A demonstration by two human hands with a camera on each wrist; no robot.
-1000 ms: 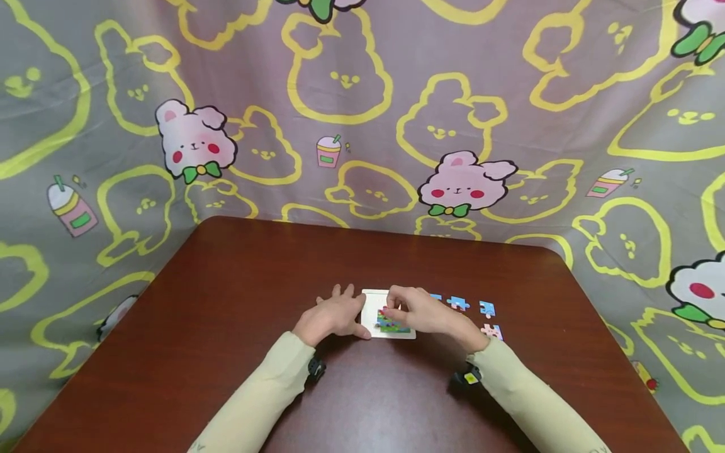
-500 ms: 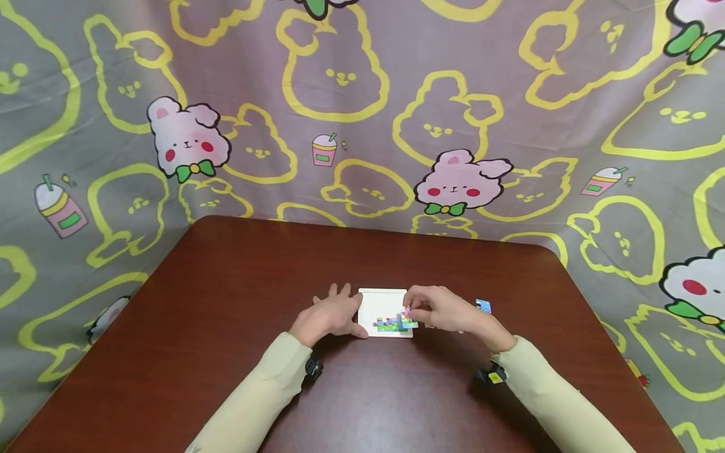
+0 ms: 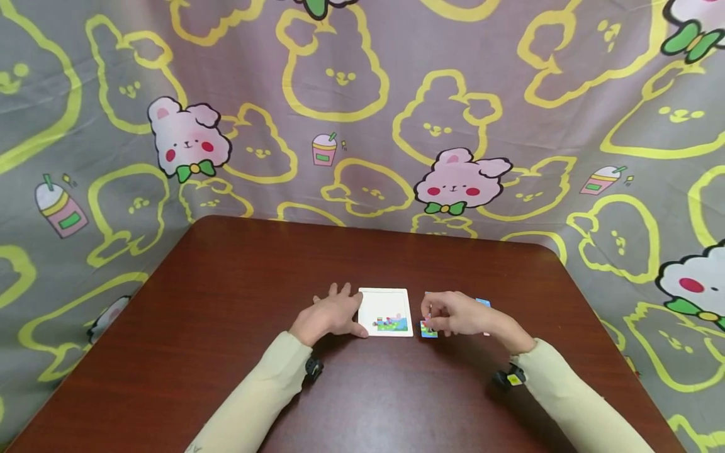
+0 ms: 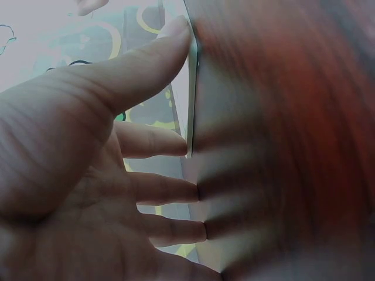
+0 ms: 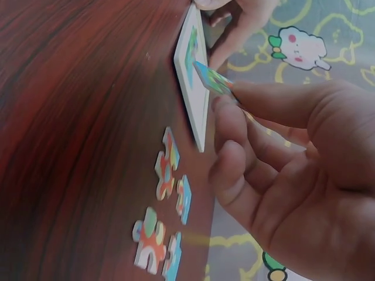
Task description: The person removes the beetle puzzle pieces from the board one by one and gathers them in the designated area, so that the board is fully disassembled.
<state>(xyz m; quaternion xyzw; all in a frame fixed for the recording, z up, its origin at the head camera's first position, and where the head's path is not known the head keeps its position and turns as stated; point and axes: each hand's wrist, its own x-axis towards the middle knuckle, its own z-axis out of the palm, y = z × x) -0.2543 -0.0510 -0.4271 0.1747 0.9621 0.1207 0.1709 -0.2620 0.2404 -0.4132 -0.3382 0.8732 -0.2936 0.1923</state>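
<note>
A shallow white puzzle tray (image 3: 382, 303) lies on the table, with joined, colourful jigsaw pieces (image 3: 391, 324) along its near right side. My left hand (image 3: 331, 316) rests at the tray's left edge, fingers spread. In the left wrist view, its thumb (image 4: 158, 55) touches the tray edge (image 4: 191, 105) and the other fingertips reach down to the table. Just right of the tray, my right hand (image 3: 461, 313) pinches a jigsaw piece (image 3: 428, 329) between thumb and fingers. The right wrist view shows this green and blue piece (image 5: 214, 79) tilted and raised off the table.
Several loose jigsaw pieces (image 5: 168, 167) lie on the table near the right hand, partly hidden by it in the head view; one blue piece (image 3: 483, 302) shows behind it. The brown table (image 3: 255, 277) meets a patterned cloth (image 3: 362, 75) behind.
My right hand has moved right from over the tray to beside it, carrying the jigsaw piece. The left hand has stayed at the tray's left edge.
</note>
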